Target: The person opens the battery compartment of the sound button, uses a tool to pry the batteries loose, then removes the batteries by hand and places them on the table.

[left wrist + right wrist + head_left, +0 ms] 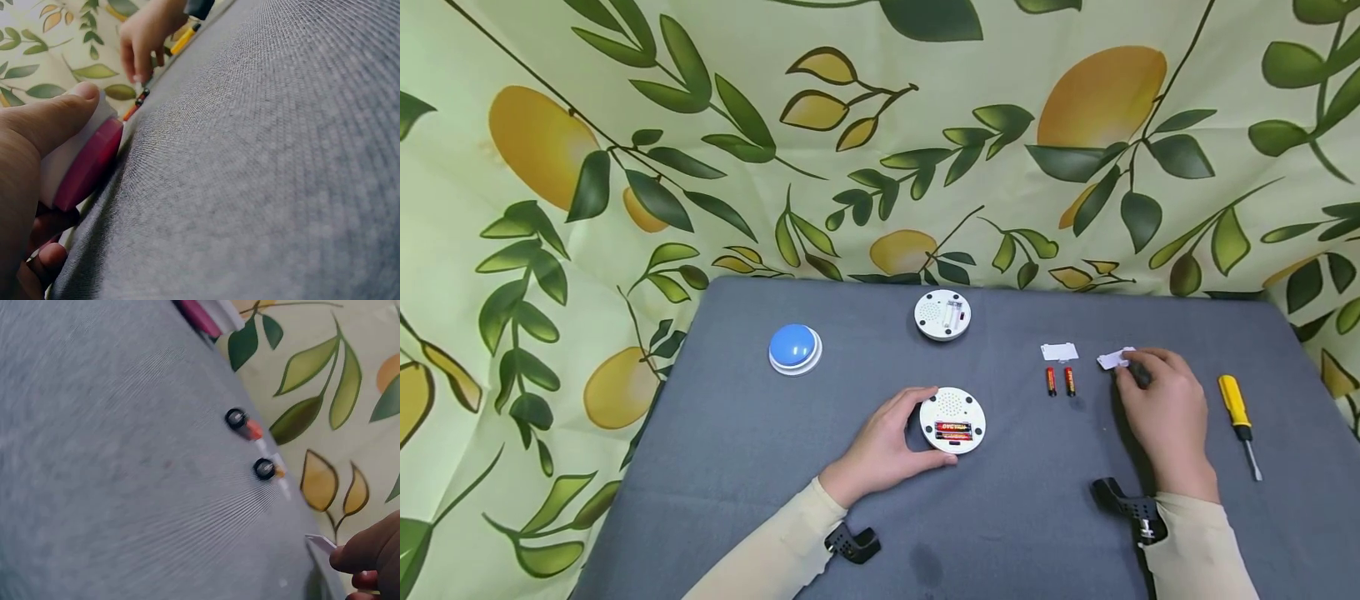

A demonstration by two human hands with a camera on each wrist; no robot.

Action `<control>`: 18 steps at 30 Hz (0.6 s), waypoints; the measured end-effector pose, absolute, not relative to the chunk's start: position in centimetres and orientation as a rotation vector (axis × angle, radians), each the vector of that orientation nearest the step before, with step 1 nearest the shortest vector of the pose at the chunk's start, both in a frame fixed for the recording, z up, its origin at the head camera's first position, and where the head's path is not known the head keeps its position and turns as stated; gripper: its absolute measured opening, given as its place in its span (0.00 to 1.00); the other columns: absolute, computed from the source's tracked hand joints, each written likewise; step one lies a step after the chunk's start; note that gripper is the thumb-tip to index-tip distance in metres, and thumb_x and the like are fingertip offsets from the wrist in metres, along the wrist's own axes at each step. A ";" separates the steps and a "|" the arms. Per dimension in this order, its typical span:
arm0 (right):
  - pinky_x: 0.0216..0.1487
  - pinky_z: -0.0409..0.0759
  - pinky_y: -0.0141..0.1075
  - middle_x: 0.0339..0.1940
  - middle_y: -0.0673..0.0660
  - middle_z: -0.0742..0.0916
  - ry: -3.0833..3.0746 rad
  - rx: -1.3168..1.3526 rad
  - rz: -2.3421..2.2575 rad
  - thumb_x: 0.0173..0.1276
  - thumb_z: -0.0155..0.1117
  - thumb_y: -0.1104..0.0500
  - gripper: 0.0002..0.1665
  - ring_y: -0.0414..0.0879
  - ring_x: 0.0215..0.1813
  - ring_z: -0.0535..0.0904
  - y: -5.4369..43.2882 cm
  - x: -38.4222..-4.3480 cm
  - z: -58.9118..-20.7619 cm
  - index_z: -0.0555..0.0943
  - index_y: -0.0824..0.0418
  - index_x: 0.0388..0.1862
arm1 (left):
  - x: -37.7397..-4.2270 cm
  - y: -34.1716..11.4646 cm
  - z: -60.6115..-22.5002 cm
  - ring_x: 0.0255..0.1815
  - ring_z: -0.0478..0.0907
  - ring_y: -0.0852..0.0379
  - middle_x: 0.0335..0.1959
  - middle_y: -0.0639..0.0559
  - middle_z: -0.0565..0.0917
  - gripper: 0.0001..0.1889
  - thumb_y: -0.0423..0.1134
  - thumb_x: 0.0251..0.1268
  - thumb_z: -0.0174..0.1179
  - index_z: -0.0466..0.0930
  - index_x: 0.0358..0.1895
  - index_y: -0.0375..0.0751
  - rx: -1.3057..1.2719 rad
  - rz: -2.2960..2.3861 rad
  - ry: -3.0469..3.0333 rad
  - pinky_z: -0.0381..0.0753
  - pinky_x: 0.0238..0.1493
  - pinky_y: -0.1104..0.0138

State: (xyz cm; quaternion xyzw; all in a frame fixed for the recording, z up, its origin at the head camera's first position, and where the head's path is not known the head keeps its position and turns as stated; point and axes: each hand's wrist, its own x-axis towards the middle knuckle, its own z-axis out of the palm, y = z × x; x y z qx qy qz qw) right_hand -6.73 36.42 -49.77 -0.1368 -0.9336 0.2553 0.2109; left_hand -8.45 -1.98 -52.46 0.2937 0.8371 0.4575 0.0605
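Observation:
My left hand (pixel 880 446) grips a round white push button (pixel 950 402) between thumb and fingers, its underside facing up. Two red batteries (pixel 953 431) lie in its uncovered battery compartment. The left wrist view shows the button's pink top (pixel 90 165) turned down toward the cloth. Farther right, my right hand (pixel 1168 408) pinches a small white battery cover (pixel 1112 359) by its right end, low over the table. To the left of that hand, two loose batteries (pixel 1050 382) lie side by side below a second white cover (pixel 1059 352).
Another upturned button (pixel 931 312) with an uncovered battery compartment sits at the back. A blue-topped button (pixel 792 345) stands upright on the left. On the far right lies a yellow screwdriver (pixel 1234 402). A leaf-patterned cloth (pixel 850 225) hangs behind the grey table (pixel 737 467).

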 end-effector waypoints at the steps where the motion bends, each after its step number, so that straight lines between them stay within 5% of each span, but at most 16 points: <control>1: 0.61 0.73 0.69 0.59 0.74 0.84 -2.609 -0.400 0.711 0.75 0.68 0.67 0.15 0.74 0.61 0.79 36.5 -6.8 -49.9 0.86 0.75 0.56 | -8.4 -2.0 -52.4 0.72 0.77 0.55 0.71 0.52 0.81 0.49 0.51 0.54 0.88 0.73 0.78 0.42 0.889 1.383 2.534 0.74 0.75 0.58; 18: 0.59 0.70 0.70 0.55 0.78 0.82 -2.654 -0.371 0.677 0.78 0.66 0.62 0.19 0.77 0.56 0.76 35.9 -7.1 -50.7 0.85 0.78 0.56 | -8.5 -2.0 -52.3 0.73 0.76 0.53 0.71 0.50 0.80 0.49 0.50 0.54 0.88 0.72 0.78 0.41 0.905 1.361 2.536 0.74 0.75 0.58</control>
